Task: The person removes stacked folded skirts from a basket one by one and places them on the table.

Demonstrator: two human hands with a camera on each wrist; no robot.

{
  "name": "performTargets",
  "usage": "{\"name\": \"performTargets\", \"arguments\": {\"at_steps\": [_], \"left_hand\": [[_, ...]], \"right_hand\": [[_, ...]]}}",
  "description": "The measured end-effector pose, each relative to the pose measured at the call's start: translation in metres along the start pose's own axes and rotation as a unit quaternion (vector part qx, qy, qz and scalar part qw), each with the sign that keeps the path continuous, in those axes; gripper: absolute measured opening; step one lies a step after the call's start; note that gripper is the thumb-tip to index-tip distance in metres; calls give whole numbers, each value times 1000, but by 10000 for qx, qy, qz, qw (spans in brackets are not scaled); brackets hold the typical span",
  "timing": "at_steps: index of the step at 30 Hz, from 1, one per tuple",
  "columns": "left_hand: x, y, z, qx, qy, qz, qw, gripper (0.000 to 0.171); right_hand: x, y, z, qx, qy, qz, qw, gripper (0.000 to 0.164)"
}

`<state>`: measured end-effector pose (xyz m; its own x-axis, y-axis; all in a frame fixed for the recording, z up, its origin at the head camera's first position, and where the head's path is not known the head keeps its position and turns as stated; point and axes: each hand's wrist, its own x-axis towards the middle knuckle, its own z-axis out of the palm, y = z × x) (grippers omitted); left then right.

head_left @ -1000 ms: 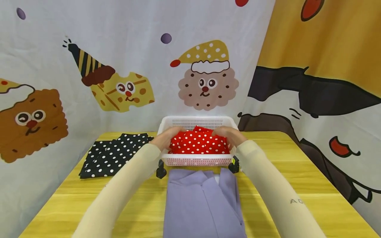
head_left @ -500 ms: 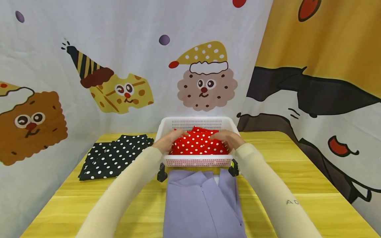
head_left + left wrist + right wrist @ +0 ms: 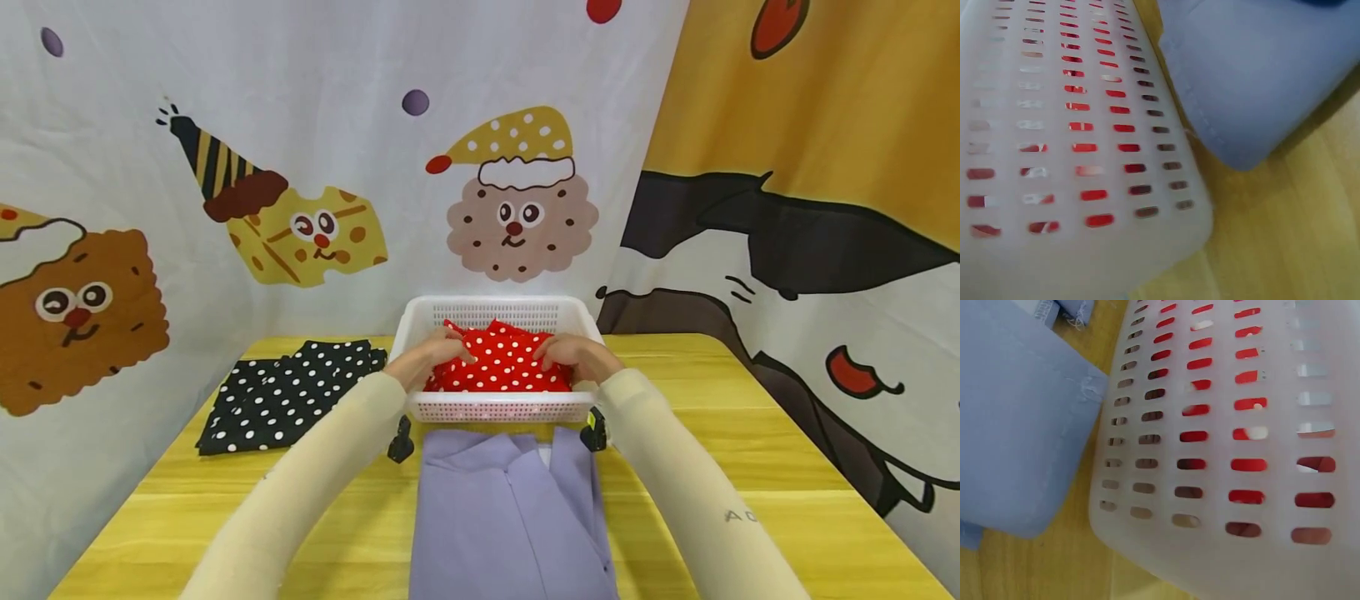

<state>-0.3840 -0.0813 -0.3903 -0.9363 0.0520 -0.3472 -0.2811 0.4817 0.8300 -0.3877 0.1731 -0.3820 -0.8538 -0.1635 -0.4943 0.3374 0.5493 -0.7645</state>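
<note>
Red polka-dot cloth (image 3: 504,365), rumpled, inside slotted white rectangular plastic basket (image 3: 502,407)

White basket (image 3: 1057,125); lavender cloth (image 3: 1254,69) alongside

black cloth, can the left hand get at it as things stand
Probably yes: the black cloth lies uncovered, left of the basket, though the left hand is at the red cloth.
</note>
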Motion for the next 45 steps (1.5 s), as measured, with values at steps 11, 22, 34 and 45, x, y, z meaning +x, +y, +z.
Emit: {"name": "performTargets", "arguments": {"at_steps": [11,22,34,45], "left_hand": [[-2,-10,-5,-282,-533,81,9981,56],[-8,-5,-8,-290,-40,214,9993,59],[-43,-3,-36,-1552,28,589,9861,62],[-76,-4,-25,-1981,365,1311,9707,61]], "right_hand": [[0,1,0,-77,583,-732,9956,51],[-8,-10,-5,-24,777,-1076,9911,55],[-34,-25,-9,338,578,-1393,9880,58],[-64,-5,-14,1381,407,-2293,9626,60]]}}
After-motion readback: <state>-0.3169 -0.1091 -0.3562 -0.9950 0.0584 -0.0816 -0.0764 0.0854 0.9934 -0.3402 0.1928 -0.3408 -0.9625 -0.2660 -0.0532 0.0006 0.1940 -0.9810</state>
